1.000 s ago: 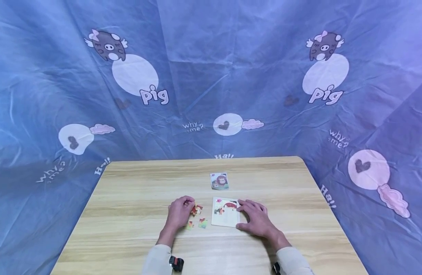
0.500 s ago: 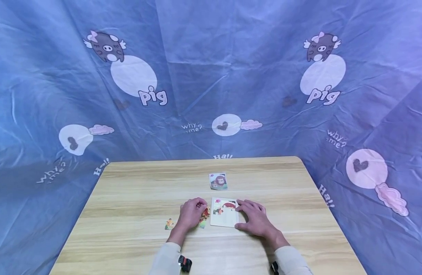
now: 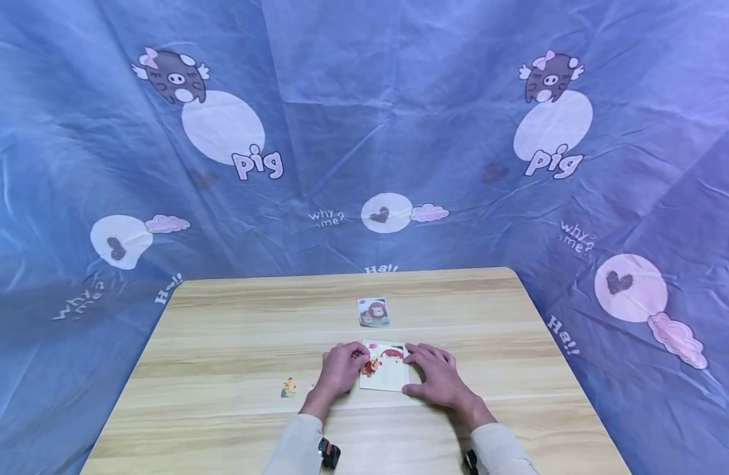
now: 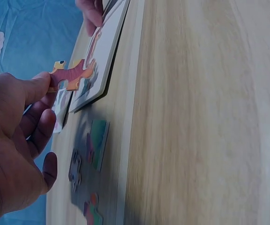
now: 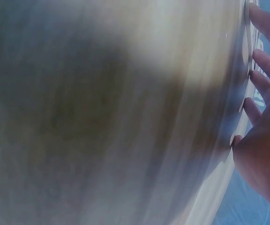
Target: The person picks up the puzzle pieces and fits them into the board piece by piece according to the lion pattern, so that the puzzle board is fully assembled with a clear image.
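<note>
My left hand (image 3: 340, 368) pinches a red-and-orange jigsaw piece (image 4: 70, 76) between thumb and forefinger. In the left wrist view the piece is held clear of the white puzzle board (image 3: 389, 381), near its left side. Several pieces lie on the board's upper part, among them a pink one at top left and a dark red one at top right. My right hand (image 3: 438, 377) rests along the board's right edge, fingers spread, thumb lower down. Under the left hand lie loose jigsaw pieces (image 4: 98, 140), mostly hidden from the head view.
A small picture card (image 3: 373, 312) with a lion on it lies behind the board. One loose yellow-and-green piece (image 3: 288, 388) sits left of the left hand. The wooden table (image 3: 221, 330) is ringed by a blue printed curtain (image 3: 316, 152).
My left hand has moved right, carrying the red-and-orange jigsaw piece from among the loose pieces to the board's left side. The right hand has stayed at the board's right edge.
</note>
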A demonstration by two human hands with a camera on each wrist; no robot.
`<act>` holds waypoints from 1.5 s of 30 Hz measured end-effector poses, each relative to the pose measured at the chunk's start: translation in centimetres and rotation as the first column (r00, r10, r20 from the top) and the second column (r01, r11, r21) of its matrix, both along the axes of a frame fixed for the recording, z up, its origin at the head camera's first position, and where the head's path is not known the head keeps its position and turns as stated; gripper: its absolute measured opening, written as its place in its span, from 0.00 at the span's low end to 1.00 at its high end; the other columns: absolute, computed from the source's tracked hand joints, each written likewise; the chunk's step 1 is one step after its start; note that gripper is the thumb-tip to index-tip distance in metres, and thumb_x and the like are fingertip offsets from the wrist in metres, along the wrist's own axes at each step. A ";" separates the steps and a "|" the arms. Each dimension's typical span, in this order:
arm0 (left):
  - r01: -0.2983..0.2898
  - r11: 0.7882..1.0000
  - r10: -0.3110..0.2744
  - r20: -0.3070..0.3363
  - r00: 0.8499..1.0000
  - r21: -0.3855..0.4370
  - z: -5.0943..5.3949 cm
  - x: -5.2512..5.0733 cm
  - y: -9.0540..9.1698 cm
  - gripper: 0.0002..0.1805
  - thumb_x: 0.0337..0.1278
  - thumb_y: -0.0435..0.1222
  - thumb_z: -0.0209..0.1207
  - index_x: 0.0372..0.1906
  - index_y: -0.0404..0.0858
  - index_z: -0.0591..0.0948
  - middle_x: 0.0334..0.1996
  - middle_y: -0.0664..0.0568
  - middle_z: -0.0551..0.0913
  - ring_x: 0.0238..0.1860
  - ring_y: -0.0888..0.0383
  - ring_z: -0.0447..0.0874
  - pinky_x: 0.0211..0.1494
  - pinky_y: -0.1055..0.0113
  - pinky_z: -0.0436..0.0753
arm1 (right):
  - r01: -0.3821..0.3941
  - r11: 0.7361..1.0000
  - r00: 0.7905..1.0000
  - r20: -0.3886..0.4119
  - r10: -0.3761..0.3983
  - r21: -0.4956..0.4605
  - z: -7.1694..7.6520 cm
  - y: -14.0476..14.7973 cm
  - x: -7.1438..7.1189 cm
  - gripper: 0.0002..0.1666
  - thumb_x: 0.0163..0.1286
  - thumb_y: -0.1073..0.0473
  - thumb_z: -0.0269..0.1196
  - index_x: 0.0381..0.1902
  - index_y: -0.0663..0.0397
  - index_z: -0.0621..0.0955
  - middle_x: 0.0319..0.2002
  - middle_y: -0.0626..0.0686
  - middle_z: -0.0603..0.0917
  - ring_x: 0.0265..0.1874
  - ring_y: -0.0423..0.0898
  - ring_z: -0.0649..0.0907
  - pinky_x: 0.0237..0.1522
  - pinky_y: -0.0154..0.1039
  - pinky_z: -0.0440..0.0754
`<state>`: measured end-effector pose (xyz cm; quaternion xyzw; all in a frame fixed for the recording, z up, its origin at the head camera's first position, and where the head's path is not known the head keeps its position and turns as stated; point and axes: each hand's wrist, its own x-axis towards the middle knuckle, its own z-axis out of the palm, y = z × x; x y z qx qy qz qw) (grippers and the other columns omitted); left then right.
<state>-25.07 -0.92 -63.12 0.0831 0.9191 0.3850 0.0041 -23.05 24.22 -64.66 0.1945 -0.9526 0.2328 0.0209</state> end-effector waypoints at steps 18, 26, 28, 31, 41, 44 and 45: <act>0.072 0.997 -0.073 -0.007 0.997 -0.030 0.4 -1.0 2.2 0.03 0.58 0.44 0.62 0.33 0.53 0.84 0.27 0.66 0.84 0.34 0.64 0.74 0.44 0.60 0.64 | 0.012 1.000 0.999 0.053 -0.012 0.012 0.4 0.0 0.1 0.34 0.48 0.33 0.70 0.53 0.37 0.79 0.70 0.45 0.70 0.69 0.53 0.66 0.65 0.62 0.54; 0.082 0.996 -0.083 -0.005 0.997 -0.041 0.2 -1.5 3.0 0.02 0.58 0.43 0.62 0.34 0.53 0.85 0.28 0.67 0.84 0.33 0.65 0.70 0.46 0.59 0.63 | -0.004 1.000 0.999 0.033 0.004 0.000 0.6 0.0 0.2 0.34 0.48 0.35 0.71 0.53 0.39 0.79 0.69 0.48 0.71 0.68 0.55 0.67 0.63 0.64 0.54; 0.079 0.996 -0.079 -0.004 0.997 -0.045 0.1 -1.6 3.1 0.02 0.58 0.43 0.62 0.34 0.54 0.85 0.31 0.66 0.85 0.34 0.65 0.70 0.47 0.58 0.63 | -0.005 1.000 0.999 0.033 0.005 -0.003 0.5 0.0 0.2 0.34 0.48 0.35 0.71 0.52 0.39 0.79 0.69 0.48 0.71 0.68 0.55 0.67 0.63 0.64 0.54; 0.070 0.996 -0.071 -0.017 0.997 -0.060 -0.1 -1.7 3.1 0.03 0.58 0.43 0.62 0.35 0.53 0.85 0.33 0.64 0.86 0.35 0.64 0.70 0.47 0.58 0.63 | -0.007 1.000 0.999 0.034 0.007 0.002 0.4 -0.1 0.2 0.34 0.48 0.35 0.70 0.52 0.38 0.79 0.69 0.47 0.71 0.69 0.54 0.67 0.63 0.64 0.55; 0.026 0.996 -0.034 -0.084 0.996 -0.086 -0.1 -1.6 2.3 0.09 0.53 0.43 0.64 0.41 0.52 0.84 0.39 0.61 0.84 0.42 0.61 0.73 0.45 0.61 0.64 | 0.004 1.000 1.000 0.002 -0.004 0.000 0.4 -0.2 0.2 0.33 0.47 0.35 0.71 0.51 0.38 0.80 0.68 0.47 0.72 0.67 0.54 0.68 0.62 0.62 0.56; 0.046 0.995 -0.053 -0.075 0.996 -0.087 0.0 -1.3 1.9 0.10 0.52 0.44 0.65 0.41 0.51 0.84 0.42 0.59 0.84 0.45 0.59 0.74 0.48 0.60 0.65 | 0.008 1.000 0.999 0.041 -0.008 -0.005 0.5 -0.2 0.3 0.33 0.48 0.35 0.71 0.52 0.37 0.80 0.69 0.46 0.71 0.69 0.54 0.66 0.63 0.61 0.54; 0.060 0.993 -0.068 -0.077 0.995 -0.097 0.0 -1.2 1.9 0.10 0.53 0.45 0.65 0.42 0.51 0.84 0.44 0.59 0.84 0.47 0.58 0.75 0.49 0.59 0.66 | 0.009 1.000 0.998 0.055 -0.009 -0.004 0.6 -0.2 0.3 0.33 0.48 0.35 0.70 0.52 0.37 0.80 0.69 0.46 0.70 0.69 0.53 0.66 0.64 0.61 0.53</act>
